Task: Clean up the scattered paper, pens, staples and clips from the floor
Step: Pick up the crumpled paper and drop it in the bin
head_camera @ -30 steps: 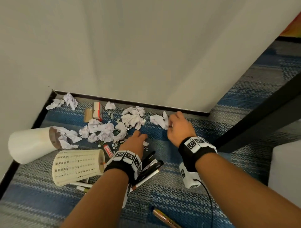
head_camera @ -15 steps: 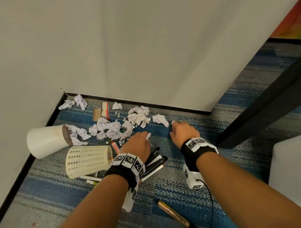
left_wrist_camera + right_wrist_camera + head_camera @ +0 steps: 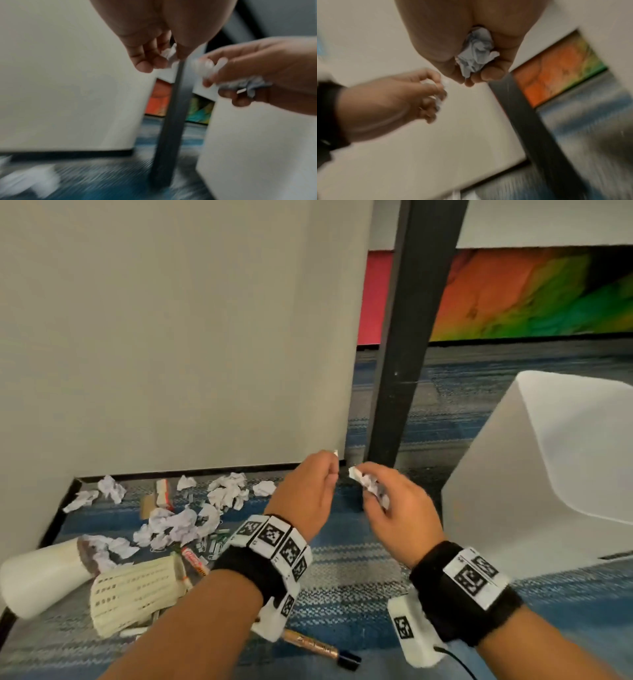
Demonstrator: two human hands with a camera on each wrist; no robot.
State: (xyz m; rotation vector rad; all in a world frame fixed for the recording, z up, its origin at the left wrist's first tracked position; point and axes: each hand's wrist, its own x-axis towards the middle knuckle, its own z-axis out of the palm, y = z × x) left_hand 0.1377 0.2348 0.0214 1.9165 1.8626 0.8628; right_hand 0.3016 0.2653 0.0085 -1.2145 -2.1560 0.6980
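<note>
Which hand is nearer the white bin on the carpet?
Right. The right hand, gripping crumpled paper, is raised just beside the white bin. The left hand, pinching a small scrap, is farther off, beyond the right hand.

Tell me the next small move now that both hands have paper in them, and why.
Probably carry both wads right and drop them into the white bin. The left hand pinches a small paper scrap, the right hand holds a crumpled paper ball, both lifted off the carpet, beside that bin.
</note>
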